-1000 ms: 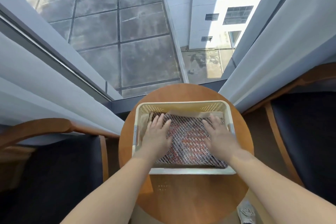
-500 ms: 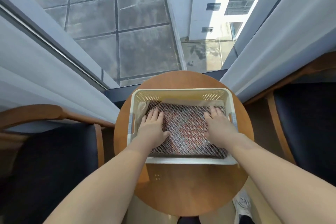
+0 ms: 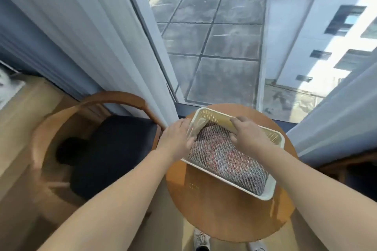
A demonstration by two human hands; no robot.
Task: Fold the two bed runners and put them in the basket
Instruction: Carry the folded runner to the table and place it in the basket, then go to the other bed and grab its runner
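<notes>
- Head view, the room: a tall window with pale curtains (image 3: 106, 47) on both sides looks down onto a paved roof. A small round wooden worktop (image 3: 230, 216) stands at the glass, and a wooden chair (image 3: 98, 149) with a dark seat is just beside it on the left.
- Head view, the task's things: a cream plastic basket (image 3: 269, 189) sits askew on the worktop, its near corner close to the edge. A folded, woven red-and-grey bed runner (image 3: 228, 159) fills it. Whether the second runner lies beneath cannot be told.
- Head view, the hands: the left hand (image 3: 177, 138) curls its grip over the basket's far-left end, where a clear liner bunches. The right hand (image 3: 248, 134) is bent at the knuckles, fingertips pressing the runner's far edge; whether it pinches cloth is unclear.
- Risk, as a judgement: pushing down at one end could tip or slide the light basket towards the worktop's edge. Tugging the liner could drag the fold loose.
</notes>
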